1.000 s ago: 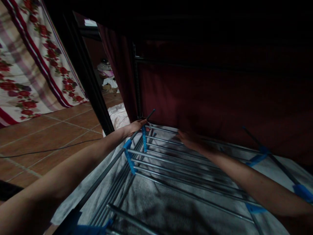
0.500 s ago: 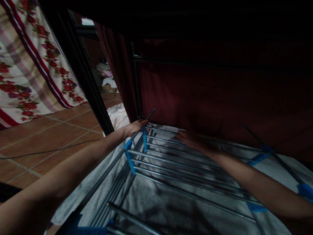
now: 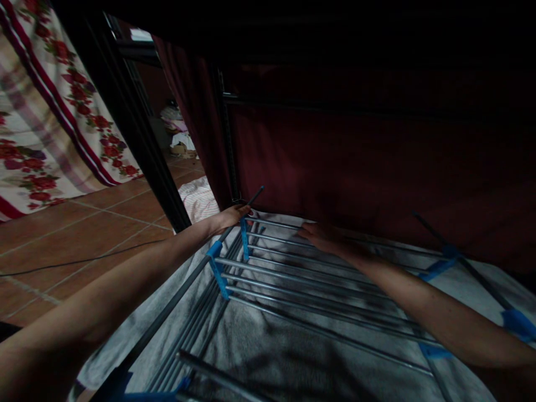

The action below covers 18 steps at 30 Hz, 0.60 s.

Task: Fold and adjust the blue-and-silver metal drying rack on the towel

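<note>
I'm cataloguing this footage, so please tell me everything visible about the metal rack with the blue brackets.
The metal rack looks like grey tubing joined by blue, plastic-looking brackets. Groups of parallel rods run between side bars whose far ends poke past the brackets. It sits over a grey blanket, its near part cut off by the picture edge. The left hand holds the left side bar by the far bracket; the right hand is at the far rod, its grip unclear.

We have silvery-grey rods (image 3: pixel 218 375), blue brackets (image 3: pixel 218 277) and a grey blanket (image 3: pixel 268 341). We see a maroon curtain (image 3: pixel 335 167) and red-flowered whitish fabric (image 3: pixel 86 137).
</note>
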Each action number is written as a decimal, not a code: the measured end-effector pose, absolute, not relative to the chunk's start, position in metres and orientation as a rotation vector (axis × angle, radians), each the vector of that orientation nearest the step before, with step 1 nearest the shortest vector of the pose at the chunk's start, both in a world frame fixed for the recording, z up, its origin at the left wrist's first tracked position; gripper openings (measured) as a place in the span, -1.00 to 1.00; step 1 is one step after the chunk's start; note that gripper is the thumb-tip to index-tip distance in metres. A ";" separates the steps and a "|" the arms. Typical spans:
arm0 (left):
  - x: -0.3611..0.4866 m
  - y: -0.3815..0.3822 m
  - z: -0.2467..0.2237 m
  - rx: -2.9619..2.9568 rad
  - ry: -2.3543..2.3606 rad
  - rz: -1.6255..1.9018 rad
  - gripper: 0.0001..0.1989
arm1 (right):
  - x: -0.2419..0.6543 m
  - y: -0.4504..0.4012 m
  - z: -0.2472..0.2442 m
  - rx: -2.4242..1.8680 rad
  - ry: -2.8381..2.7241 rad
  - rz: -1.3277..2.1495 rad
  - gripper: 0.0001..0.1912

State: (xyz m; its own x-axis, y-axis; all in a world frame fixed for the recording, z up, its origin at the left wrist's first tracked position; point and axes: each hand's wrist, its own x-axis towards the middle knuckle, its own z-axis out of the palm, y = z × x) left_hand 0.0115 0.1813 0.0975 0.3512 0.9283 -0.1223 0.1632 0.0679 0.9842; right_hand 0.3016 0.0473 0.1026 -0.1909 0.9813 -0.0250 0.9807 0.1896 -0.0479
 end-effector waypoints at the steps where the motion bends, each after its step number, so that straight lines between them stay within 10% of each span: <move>1: 0.012 0.181 0.097 1.399 1.076 0.793 -0.70 | 0.302 0.048 0.103 -1.975 -2.418 0.089 -0.59; 18: 0.018 0.172 0.112 1.564 1.207 0.755 -0.54 | 0.304 0.054 0.105 -1.925 -2.372 0.243 -0.58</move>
State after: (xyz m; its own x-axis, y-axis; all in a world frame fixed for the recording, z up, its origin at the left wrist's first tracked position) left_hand 0.0177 0.1715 0.1124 0.3119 0.9461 -0.0874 0.3353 -0.0235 0.9418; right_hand 0.3036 0.0538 0.1053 -0.2092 0.9771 -0.0398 0.9648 0.1996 -0.1713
